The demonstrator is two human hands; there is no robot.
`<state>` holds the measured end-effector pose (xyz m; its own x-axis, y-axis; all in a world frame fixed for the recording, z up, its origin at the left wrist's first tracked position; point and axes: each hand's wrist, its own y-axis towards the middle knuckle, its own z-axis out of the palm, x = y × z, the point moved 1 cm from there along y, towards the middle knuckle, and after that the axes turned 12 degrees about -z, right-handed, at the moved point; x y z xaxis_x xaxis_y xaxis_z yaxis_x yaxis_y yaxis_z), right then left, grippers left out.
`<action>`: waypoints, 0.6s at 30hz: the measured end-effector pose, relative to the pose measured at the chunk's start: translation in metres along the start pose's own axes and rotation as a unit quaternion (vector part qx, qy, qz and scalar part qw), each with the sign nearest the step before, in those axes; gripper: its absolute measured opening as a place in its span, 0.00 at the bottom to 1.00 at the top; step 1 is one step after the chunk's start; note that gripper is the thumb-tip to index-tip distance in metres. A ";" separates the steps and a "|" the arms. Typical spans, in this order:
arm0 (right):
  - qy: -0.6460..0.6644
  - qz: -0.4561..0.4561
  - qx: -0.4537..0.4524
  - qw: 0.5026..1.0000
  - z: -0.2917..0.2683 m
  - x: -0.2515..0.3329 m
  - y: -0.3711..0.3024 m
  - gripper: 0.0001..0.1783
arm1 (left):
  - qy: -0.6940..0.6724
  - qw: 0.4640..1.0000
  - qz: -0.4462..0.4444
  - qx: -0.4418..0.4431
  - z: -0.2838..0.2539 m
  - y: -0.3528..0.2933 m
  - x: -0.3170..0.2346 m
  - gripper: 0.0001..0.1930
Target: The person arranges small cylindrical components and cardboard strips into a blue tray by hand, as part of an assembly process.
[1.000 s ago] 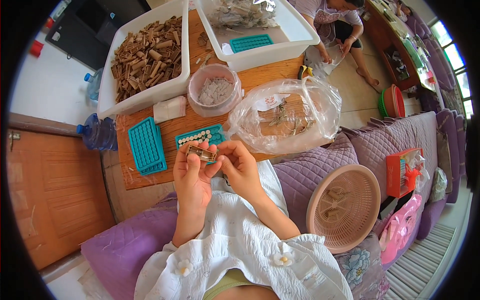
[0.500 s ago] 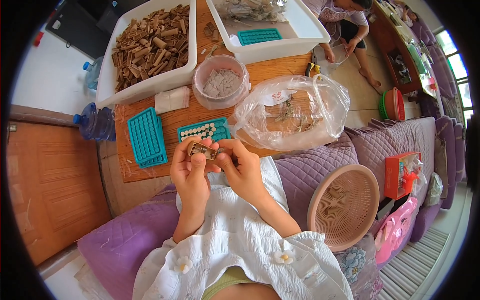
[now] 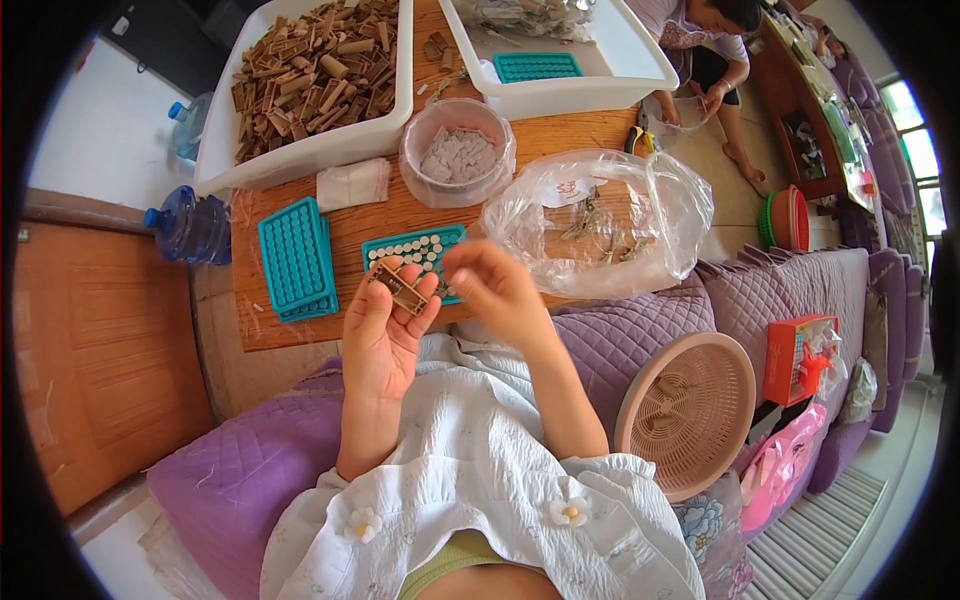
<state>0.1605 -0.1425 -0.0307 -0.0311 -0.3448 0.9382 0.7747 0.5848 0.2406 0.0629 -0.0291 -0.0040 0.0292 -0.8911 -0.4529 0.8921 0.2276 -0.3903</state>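
Note:
My left hand grips a small brown hollow casing between thumb and fingers, its open side up with small parts inside that look like a metal spring. My right hand is apart from it, over the right end of a teal tray that holds several round white pieces. Motion smears the right fingers, so whether they hold anything is unclear. Just left of that tray lie stacked teal trays with round hollows.
On the wooden table stand a white bin of brown casings, another white bin, a tub of grey pieces and a clear plastic bag. A pink basket rests on the sofa at right. Another person works beyond.
My right hand has let go of the casing and moved away to the right, over the teal tray. My left hand keeps the casing, now tilted. The view has shifted slightly.

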 end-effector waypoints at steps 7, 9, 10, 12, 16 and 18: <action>-0.402 -0.042 0.018 0.915 -0.024 -0.016 0.022 0.11 | 0.100 0.991 0.077 -0.044 -0.028 -0.009 -0.011 0.18; -0.419 -0.114 0.079 0.898 -0.019 -0.018 0.023 0.12 | 0.119 0.987 0.084 -0.063 -0.031 -0.012 -0.012 0.18; -0.418 -0.112 0.083 0.898 -0.016 -0.018 0.022 0.12 | 0.140 0.983 0.090 -0.080 -0.033 -0.014 -0.013 0.18; -0.473 -0.122 0.167 0.856 -0.011 -0.014 0.014 0.15 | 0.150 0.982 0.080 -0.082 -0.035 -0.016 -0.015 0.18; -0.497 -0.126 0.215 0.831 -0.008 -0.012 -0.001 0.16 | 0.165 0.983 0.048 -0.069 -0.036 -0.016 -0.017 0.20; -0.529 -0.119 0.212 0.813 -0.008 -0.015 -0.007 0.16 | 0.155 0.986 0.036 -0.057 -0.038 -0.015 -0.016 0.20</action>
<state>0.1604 -0.1479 -0.0482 -0.8478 0.2074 0.4881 0.3868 0.8715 0.3015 0.0325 -0.0038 -0.0214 -0.0645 -0.7130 -0.6982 0.8356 0.3440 -0.4284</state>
